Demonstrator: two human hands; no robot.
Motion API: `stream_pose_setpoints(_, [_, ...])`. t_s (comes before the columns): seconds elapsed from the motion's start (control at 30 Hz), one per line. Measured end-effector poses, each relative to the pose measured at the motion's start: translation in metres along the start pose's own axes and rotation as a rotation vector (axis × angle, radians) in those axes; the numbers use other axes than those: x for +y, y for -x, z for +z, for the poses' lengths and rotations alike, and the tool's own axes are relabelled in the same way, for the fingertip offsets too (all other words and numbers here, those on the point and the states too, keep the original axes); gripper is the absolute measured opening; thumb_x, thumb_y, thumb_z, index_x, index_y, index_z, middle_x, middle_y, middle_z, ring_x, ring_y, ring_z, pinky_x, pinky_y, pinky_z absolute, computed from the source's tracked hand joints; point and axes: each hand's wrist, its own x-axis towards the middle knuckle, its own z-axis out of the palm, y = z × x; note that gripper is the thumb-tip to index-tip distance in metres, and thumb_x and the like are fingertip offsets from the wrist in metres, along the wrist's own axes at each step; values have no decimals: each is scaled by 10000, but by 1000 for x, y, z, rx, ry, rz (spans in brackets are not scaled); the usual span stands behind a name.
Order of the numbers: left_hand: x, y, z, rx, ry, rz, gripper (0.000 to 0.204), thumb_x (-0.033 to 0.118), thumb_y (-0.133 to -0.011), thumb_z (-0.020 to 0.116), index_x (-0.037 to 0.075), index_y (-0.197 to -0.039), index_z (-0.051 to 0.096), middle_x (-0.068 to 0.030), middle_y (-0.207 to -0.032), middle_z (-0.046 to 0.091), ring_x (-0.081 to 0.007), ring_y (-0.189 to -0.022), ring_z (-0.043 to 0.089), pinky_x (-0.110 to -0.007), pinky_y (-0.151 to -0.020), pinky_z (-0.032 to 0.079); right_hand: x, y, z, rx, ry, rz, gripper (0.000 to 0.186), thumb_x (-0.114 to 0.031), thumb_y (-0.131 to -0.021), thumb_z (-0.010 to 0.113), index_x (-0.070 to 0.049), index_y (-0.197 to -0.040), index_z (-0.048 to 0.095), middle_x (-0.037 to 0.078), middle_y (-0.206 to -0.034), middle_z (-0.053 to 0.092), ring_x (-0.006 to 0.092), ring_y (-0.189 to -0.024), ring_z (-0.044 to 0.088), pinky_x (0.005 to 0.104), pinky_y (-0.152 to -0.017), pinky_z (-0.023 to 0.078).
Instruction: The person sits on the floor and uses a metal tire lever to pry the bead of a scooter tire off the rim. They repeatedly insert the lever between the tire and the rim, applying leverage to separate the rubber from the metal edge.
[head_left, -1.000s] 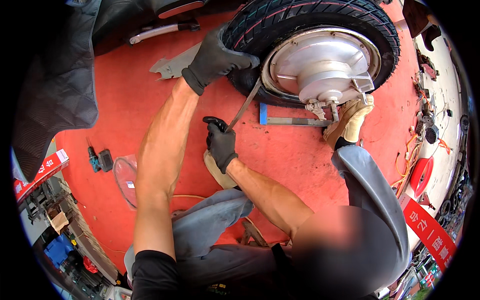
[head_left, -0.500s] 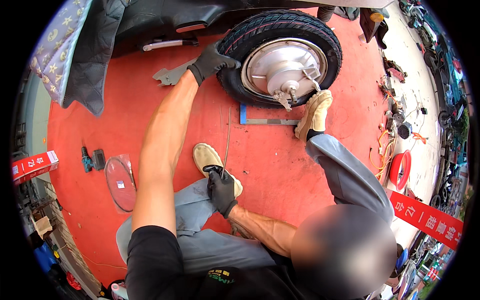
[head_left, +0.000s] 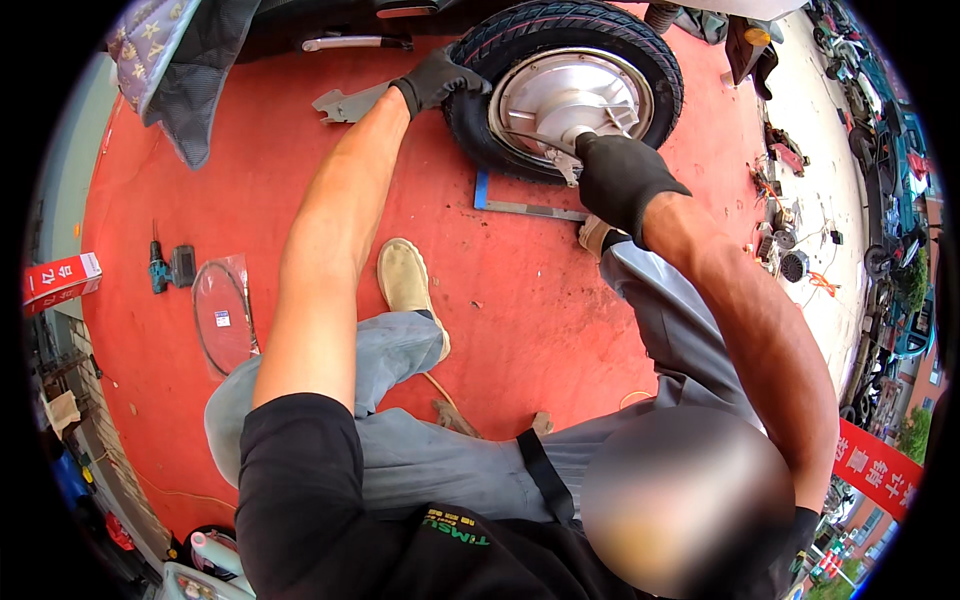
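The wheel has a black tyre and a silver hub, and sits at the underside of a dark vehicle. My left hand, in a black glove, grips the tyre's left edge, its thumb against the sidewall. At the hub's lower right is my right hand, also gloved and closed round the end of a thin dark rod. The rod reaches left across the hub face; its tip lies near the rim. My right fist hides the axle end and part of the metal bracket there.
Below the tyre lies a metal square with a blue end. A grey plate is left of the wheel. On the red mat are a cordless drill and a bagged cable. Several loose parts lie at right.
My right hand has gone from beside my left shoe up and right to the hub, carrying the rod. My left hand stays on the tyre. The whole view has shifted slightly.
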Motion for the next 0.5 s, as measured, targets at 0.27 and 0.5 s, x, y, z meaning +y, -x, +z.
stream_pose_setpoints(0.27, [-3, -3, 2, -52, 60, 59, 648, -22, -735, 798, 1, -1356, 615, -92, -1250, 718, -184, -1120, 666, -337, -1019, 522, -43, -62, -55, 8, 682, -342, 219, -166, -847, 736, -99, -1044, 802, 176, -992, 768, 351, -902, 754, 411, -766, 604])
stream_pose_setpoints(0.5, [-16, -8, -2, -8, 28, 113, 612, 40, -711, 849, -13, -1289, 653, -78, -1167, 738, -164, -1030, 677, -310, -938, 548, -47, -112, -63, 20, 685, -324, 306, -224, -856, 760, -140, -1149, 787, 157, -1162, 743, 318, -1085, 716, 392, -882, 578])
